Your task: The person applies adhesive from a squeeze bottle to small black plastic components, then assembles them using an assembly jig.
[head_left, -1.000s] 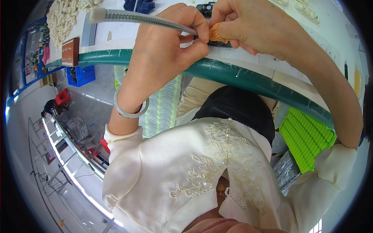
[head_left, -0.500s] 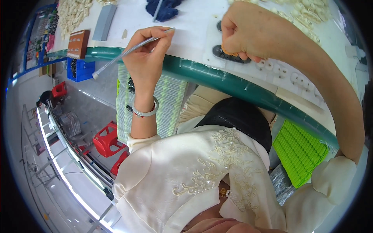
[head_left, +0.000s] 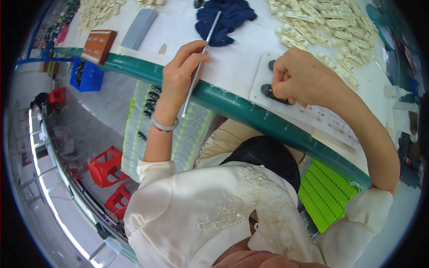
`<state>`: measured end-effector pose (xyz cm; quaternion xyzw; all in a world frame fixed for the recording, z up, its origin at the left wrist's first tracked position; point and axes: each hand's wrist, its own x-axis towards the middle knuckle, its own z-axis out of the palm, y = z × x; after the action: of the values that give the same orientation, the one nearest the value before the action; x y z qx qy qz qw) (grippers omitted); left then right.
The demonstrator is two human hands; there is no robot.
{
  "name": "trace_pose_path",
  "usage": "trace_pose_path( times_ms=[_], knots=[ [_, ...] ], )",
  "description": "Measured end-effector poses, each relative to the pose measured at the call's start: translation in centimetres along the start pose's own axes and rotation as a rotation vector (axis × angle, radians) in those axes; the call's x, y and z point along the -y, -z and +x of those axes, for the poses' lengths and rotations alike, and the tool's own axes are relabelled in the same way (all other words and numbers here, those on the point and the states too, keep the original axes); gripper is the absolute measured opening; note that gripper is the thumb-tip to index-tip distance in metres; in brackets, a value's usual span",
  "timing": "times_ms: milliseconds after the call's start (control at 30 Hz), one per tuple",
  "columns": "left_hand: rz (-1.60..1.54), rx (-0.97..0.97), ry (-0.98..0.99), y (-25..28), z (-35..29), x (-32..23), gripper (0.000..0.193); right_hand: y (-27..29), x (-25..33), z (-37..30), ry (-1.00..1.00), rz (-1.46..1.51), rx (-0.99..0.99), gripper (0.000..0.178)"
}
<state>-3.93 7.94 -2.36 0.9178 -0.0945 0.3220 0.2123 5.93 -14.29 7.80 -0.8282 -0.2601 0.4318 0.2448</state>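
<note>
My left hand (head_left: 179, 75) is closed around a thin silver-grey ribbed rod (head_left: 213, 29), which stands steeply across the table's front edge. Beyond the rod's upper end lies a dark blue cloth (head_left: 234, 18). With bent fingers, my right hand (head_left: 306, 75) pinches a small orange thing (head_left: 278, 93), mostly hidden by the fingertips. It is at a black oval part (head_left: 268, 90) on a white board (head_left: 258, 88). Another black part (head_left: 271, 65) shows behind the fingers. Whether the orange thing presses on the oval part is hidden.
Heaps of cream plastic parts (head_left: 330, 20) cover the far right. A grey block (head_left: 139, 29) and a brown block (head_left: 99, 46) sit at the left. The table has a rounded green edge (head_left: 237, 106). Below are a pale green tray (head_left: 178, 134) with black parts and a bright green tray (head_left: 328, 192).
The rod in my left hand has swung from a low slant to a steep one. My right hand stays at the black oval part. The whole view has shifted, showing more of the table.
</note>
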Motion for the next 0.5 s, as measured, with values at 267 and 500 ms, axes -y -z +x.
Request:
trace_pose_path(
  times_ms=[267, 500],
  knots=[
    [0.017, 0.182, -0.085, 1.2, 1.7, -0.8, 0.024, -0.3, -1.0, -0.5, 0.003, 0.123, -0.044, 0.011],
    [-0.295, 0.255, -0.201, 0.0, 1.6, -7.8, 0.023, -0.8, -2.9, -1.8, 0.107, 0.265, -0.125, 0.013]
  ],
)
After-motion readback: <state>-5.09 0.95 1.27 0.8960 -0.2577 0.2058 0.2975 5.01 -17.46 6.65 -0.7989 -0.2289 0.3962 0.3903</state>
